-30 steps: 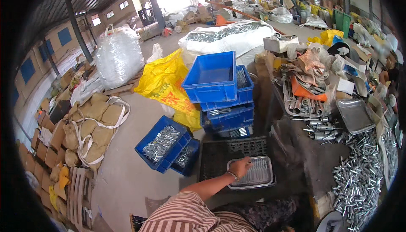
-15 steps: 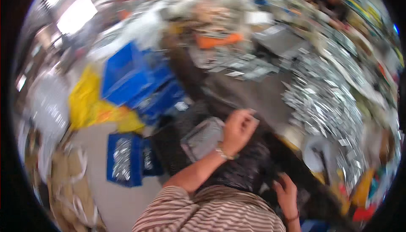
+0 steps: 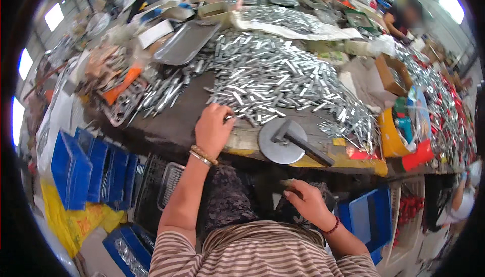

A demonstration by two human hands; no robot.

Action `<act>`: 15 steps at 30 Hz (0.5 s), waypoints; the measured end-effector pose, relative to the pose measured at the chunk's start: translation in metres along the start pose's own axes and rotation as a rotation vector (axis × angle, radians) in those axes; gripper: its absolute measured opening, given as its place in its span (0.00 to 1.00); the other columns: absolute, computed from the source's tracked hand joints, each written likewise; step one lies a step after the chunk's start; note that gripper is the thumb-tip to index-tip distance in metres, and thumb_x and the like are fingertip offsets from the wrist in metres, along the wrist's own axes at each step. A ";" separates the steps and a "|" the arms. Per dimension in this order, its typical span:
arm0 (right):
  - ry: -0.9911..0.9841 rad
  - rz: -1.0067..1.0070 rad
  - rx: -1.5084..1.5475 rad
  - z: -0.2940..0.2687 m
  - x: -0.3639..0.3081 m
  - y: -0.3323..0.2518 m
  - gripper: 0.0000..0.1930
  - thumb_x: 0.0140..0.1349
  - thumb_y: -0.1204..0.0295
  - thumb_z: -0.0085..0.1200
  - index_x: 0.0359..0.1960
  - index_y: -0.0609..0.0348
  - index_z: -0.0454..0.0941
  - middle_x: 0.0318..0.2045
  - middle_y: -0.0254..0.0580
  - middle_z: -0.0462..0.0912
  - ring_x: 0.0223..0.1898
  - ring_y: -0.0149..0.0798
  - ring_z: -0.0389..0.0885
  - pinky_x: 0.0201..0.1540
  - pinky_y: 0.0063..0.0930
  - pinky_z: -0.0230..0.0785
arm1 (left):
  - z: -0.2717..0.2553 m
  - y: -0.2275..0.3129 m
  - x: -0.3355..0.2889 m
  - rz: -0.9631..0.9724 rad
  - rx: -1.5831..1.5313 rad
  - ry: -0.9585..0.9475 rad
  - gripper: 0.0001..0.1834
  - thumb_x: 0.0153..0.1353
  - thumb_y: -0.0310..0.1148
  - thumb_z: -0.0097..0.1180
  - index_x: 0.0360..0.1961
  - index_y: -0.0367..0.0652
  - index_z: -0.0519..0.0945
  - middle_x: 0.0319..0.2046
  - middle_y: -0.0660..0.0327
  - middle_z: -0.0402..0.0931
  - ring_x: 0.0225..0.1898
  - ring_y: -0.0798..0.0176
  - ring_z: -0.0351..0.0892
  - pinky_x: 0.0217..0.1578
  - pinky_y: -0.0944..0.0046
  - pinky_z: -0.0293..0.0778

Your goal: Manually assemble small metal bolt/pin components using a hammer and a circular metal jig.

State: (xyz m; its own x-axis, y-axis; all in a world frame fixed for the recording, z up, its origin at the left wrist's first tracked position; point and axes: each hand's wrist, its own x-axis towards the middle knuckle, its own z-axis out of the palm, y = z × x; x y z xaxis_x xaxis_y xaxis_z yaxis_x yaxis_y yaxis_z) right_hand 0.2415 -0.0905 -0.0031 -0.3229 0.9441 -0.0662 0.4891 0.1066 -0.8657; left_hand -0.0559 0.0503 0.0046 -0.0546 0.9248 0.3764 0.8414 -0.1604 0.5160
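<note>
My left hand (image 3: pixel 212 131), with bracelets at the wrist, is over the front edge of the workbench, its fingers curled. It is beside the near left side of a large pile of short silvery metal pieces (image 3: pixel 273 70). Whatever those fingers hold, if anything, is hidden. Above my lap is my right hand (image 3: pixel 309 204), its thumb and fingers drawn together; a small thing at the fingertips is too unclear to name. Between the hands, at the bench edge, a hammer (image 3: pixel 303 143) lies across a round grey metal disc (image 3: pixel 273 152).
Blue bins (image 3: pixel 70 171) stand at the left, near a yellow sack (image 3: pixel 60 221). A grey metal tray (image 3: pixel 184 42) lies left of the pile. On the right are a yellow tub (image 3: pixel 394 133) with tools and a blue crate (image 3: pixel 371 219). Another person (image 3: pixel 404 19) sits at the far right.
My view has swung right, bringing the metal pile to the middle and the blue bins to the far left. My left hand is now at the bench edge by the pile. The earlier frame is blurred.
</note>
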 end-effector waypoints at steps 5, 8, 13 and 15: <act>0.066 -0.054 -0.033 -0.010 0.001 0.001 0.16 0.66 0.75 0.62 0.55 0.60 0.82 0.44 0.50 0.85 0.41 0.43 0.86 0.45 0.33 0.78 | 0.004 0.002 0.015 0.125 0.188 -0.083 0.11 0.54 0.35 0.70 0.34 0.45 0.81 0.38 0.57 0.76 0.47 0.48 0.78 0.44 0.48 0.76; 0.054 -0.089 -0.023 -0.031 0.001 -0.003 0.14 0.65 0.74 0.63 0.52 0.59 0.83 0.41 0.49 0.85 0.39 0.47 0.85 0.43 0.35 0.78 | -0.009 0.008 0.013 0.129 0.145 -0.144 0.12 0.55 0.34 0.69 0.33 0.42 0.79 0.38 0.54 0.77 0.43 0.45 0.79 0.41 0.48 0.76; 0.641 -0.136 -0.477 -0.096 0.008 0.023 0.10 0.59 0.75 0.67 0.42 0.58 0.85 0.34 0.48 0.83 0.34 0.51 0.84 0.36 0.40 0.76 | -0.012 -0.013 -0.002 -0.117 -0.290 -0.201 0.09 0.64 0.29 0.64 0.44 0.40 0.82 0.33 0.64 0.79 0.30 0.66 0.77 0.36 0.66 0.76; 0.681 -0.019 -0.573 -0.119 0.017 0.031 0.10 0.59 0.75 0.65 0.43 0.55 0.85 0.34 0.46 0.82 0.34 0.50 0.84 0.35 0.40 0.75 | -0.021 0.001 -0.009 -0.285 -0.549 -0.227 0.13 0.67 0.30 0.63 0.51 0.39 0.80 0.34 0.67 0.77 0.31 0.71 0.75 0.36 0.70 0.75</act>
State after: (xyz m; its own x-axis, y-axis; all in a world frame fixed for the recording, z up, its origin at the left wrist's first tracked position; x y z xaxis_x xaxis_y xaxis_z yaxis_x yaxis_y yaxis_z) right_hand 0.3474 -0.0344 0.0279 0.1270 0.9018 0.4130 0.8778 0.0916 -0.4701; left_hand -0.0656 0.0342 0.0185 -0.0695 0.9972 0.0260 0.4105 0.0048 0.9118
